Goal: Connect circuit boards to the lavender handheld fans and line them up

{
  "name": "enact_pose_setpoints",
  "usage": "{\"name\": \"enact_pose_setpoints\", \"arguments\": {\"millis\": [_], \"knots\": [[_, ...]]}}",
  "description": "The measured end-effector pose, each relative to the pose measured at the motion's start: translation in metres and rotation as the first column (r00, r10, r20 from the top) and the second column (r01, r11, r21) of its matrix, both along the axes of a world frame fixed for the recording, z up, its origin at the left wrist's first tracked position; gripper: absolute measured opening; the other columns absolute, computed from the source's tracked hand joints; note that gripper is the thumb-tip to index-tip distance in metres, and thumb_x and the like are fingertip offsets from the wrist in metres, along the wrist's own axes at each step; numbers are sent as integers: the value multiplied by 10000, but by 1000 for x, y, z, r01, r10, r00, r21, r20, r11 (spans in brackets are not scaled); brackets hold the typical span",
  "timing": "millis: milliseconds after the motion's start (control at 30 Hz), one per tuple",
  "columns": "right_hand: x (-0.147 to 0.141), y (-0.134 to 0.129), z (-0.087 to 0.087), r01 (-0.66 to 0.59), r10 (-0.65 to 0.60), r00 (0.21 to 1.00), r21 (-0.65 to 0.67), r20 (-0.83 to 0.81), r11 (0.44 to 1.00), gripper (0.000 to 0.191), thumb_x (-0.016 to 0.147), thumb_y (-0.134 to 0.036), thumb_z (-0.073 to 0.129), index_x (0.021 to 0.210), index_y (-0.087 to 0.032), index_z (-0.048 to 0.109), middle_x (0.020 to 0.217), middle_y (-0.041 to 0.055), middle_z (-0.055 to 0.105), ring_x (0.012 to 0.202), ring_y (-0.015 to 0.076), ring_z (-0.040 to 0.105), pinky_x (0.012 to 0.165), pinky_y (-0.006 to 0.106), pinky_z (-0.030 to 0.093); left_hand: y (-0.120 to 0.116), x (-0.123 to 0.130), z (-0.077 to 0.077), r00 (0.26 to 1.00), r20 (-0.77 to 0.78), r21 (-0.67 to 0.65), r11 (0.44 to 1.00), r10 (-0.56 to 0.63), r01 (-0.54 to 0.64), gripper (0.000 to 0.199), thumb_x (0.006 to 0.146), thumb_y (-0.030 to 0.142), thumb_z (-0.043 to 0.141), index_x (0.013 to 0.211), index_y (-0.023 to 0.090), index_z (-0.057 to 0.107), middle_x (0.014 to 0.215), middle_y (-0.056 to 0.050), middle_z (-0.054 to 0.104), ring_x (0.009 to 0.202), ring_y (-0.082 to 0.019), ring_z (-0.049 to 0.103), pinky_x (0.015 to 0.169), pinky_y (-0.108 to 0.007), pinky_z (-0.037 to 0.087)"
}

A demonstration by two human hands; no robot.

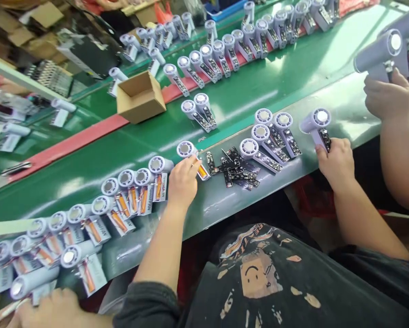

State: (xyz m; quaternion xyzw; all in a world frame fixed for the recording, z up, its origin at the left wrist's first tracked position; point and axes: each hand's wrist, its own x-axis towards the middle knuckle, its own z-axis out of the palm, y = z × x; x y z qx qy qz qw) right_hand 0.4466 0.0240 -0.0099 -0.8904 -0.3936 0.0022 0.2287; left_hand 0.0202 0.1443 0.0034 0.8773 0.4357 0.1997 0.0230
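Observation:
My left hand point(183, 186) is closed on the handle of a lilac handheld fan point(186, 148), whose orange battery shows beside my fingertips. My right hand point(338, 165) grips another handheld fan point(316, 119) by its handle, with a black circuit board visible in it. Between my hands lies a loose pile of black circuit boards point(240, 169). To the right of that pile, several fans with boards in their handles point(268, 145) rest on the grey metal ledge point(204, 212).
Fans with orange batteries point(102, 205) line the ledge leftward. Beyond runs a green conveyor point(129, 146) with a red strip, more fans point(225, 50) and a cardboard box point(141, 98). Another person's hand point(391, 96) holds a fan at right; another person's hand point(52, 310) is lower left.

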Motion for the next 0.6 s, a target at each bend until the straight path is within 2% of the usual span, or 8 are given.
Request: {"name": "enact_pose_setpoints", "arguments": {"millis": [167, 267, 333, 400, 433, 500, 533, 600], "knots": [[-4, 17, -1, -43, 38, 996, -58, -79, 997, 322, 857, -383, 604, 1074, -144, 614, 1084, 198, 557, 996, 306, 527, 863, 461, 393, 26, 4, 7, 987, -153, -64, 997, -54, 44, 378, 880, 72, 415, 982, 269, 721, 1208, -47, 711, 1298, -278, 509, 1183, -548, 225], [-16, 13, 11, -18, 18, 1000, 54, 0, 998, 499, 813, -392, 661, 1238, -150, 560, 1232, 238, 507, 1143, 381, 476, 923, 533, 365, 2, -2, 20, 981, -192, -18, 1000, 15, -19, 314, 883, 107, 461, 990, 253, 717, 1121, -84, 731, 1250, -303, 541, 1179, -600, 188], [-34, 7, 23, -87, 57, 987, 199, 150, 976, 545, 828, -400, 649, 1302, -159, 528, 1333, 250, 462, 1239, 409, 420, 976, 562, 330, -26, -5, 28, 965, -253, 33, 998, 67, -61, 313, 876, 109, 481, 1050, 242, 704, 1050, -96, 735, 1221, -318, 551, 1166, -646, 170], [-65, 2, 33, -349, 268, 918, 271, 293, 897, 393, 884, -359, 576, 1229, -170, 581, 1238, 200, 556, 1218, 352, 469, 1012, 507, 342, -56, -3, 33, 943, -328, 29, 998, 62, -55, 324, 868, 104, 491, 1089, 223, 696, 992, -103, 729, 1138, -323, 584, 1143, -668, 201], [-83, 2, 36, -516, 451, 844, 210, 289, 831, 303, 914, -323, 534, 1175, -191, 614, 1156, 154, 611, 1145, 300, 525, 994, 451, 377, -69, 1, 33, 934, -356, 12, 999, 41, -39, 329, 869, 98, 487, 1095, 213, 696, 969, -104, 724, 1096, -317, 598, 1133, -662, 229], [-123, 4, 37, -785, 775, 610, -7, 167, 619, 257, 952, -266, 470, 1125, -230, 656, 1072, 84, 671, 986, 226, 591, 910, 365, 431, -89, 12, 29, 922, -388, -18, 1000, 2, -9, 323, 871, 88, 487, 1076, 205, 707, 938, -103, 711, 1044, -302, 608, 1123, -631, 280], [-142, 7, 36, -814, 820, 561, -109, 108, 571, 275, 961, -255, 460, 1153, -226, 656, 1109, 81, 676, 985, 227, 593, 896, 363, 433, -95, 18, 26, 923, -385, -23, 1000, -9, 0, 312, 869, 87, 497, 1056, 206, 716, 930, -102, 705, 1032, -298, 608, 1121, -612, 298], [-171, 15, 32, -786, 823, 565, -271, 50, 556, 344, 955, -249, 482, 1270, -196, 608, 1205, 112, 652, 1022, 255, 584, 876, 379, 435, -100, 29, 20, 938, -346, -8, 1000, -4, 2, 284, 858, 101, 539, 1039, 215, 725, 961, -106, 695, 1050, -301, 599, 1124, -592, 307]]}}
